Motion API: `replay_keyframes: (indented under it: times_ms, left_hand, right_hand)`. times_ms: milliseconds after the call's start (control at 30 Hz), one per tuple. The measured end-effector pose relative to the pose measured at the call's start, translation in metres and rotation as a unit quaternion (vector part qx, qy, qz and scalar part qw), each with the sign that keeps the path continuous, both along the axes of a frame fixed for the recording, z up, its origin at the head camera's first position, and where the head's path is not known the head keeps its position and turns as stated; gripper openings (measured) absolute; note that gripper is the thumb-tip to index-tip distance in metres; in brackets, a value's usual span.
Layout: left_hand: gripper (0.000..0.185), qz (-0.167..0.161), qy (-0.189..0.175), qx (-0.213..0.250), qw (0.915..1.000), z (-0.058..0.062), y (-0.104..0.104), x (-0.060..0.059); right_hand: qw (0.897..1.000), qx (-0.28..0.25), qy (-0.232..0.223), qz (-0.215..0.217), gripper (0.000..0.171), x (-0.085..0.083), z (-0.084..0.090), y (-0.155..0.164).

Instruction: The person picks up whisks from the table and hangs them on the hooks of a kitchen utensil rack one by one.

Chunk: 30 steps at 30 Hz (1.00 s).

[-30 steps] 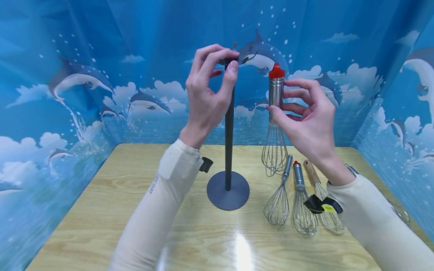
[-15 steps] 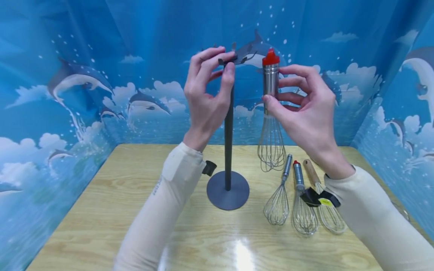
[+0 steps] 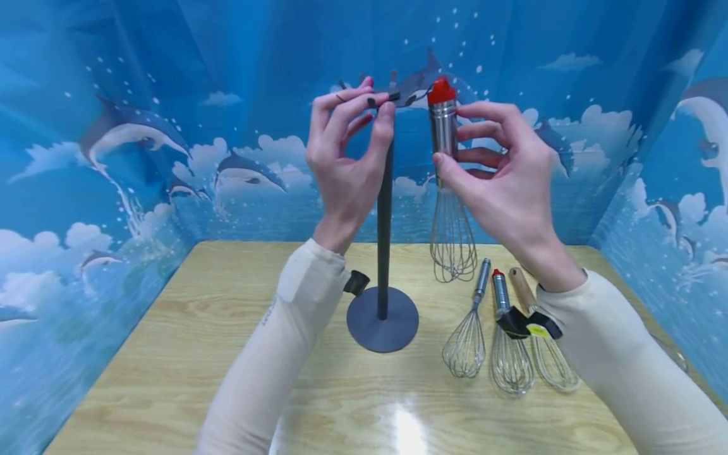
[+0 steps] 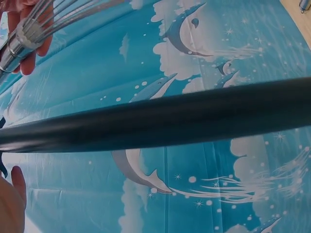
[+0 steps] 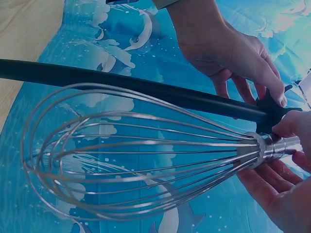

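- Nearest me on the wooden table (image 3: 199,354), three spare whisks (image 3: 508,341) lie side by side with their handles pointing away from me and their wire heads toward me.
- Just left of them sits the round base of the dark stand (image 3: 383,253), whose pole rises upright from the table.
- My right hand (image 3: 503,183) has its thumb and fingers curled round the steel handle of the red-capped whisk (image 3: 449,189), clamped firmly on it.
- That whisk hangs in the air just right of the pole, well above the table. Its long axis is close to vertical, with the red cap pointing up and the wire balloon pointing down.
- In the right wrist view the whisk's wires run alongside the pole, close but apart from it.
- My left hand (image 3: 347,158) is up at the stand's top, fingertips (image 3: 388,114) pinched together on the small hooked head there.
- Farthest off hangs the blue dolphin backdrop (image 3: 142,145).
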<state>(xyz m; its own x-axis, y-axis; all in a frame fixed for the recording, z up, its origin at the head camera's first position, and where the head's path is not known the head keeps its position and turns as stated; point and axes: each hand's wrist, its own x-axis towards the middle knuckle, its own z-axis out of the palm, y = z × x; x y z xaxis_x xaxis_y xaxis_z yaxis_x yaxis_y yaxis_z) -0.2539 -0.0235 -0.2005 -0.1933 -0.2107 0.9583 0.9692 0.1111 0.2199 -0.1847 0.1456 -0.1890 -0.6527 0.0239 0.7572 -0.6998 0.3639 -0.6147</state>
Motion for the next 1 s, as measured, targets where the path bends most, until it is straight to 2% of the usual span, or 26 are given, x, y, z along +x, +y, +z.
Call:
replay_keyframes:
  times_ms: [500,800,1000]
  left_hand:
    - [0.019,0.006,-0.003,0.007,1.0,0.001,-0.002,0.001]
    - [0.019,0.001,-0.009,-0.001,1.0,0.001,-0.001,0.001]
    - [0.019,0.005,-0.014,-0.007,0.9999,0.002,-0.002,0.001]
  right_hand:
    - [0.999,0.046,0.018,-0.018,0.045,-0.005,0.008,0.01]
    - [0.997,0.072,0.003,-0.029,0.044,-0.004,0.011,0.011]
    - [0.997,0.075,-0.001,-0.006,0.045,-0.007,0.004,0.005]
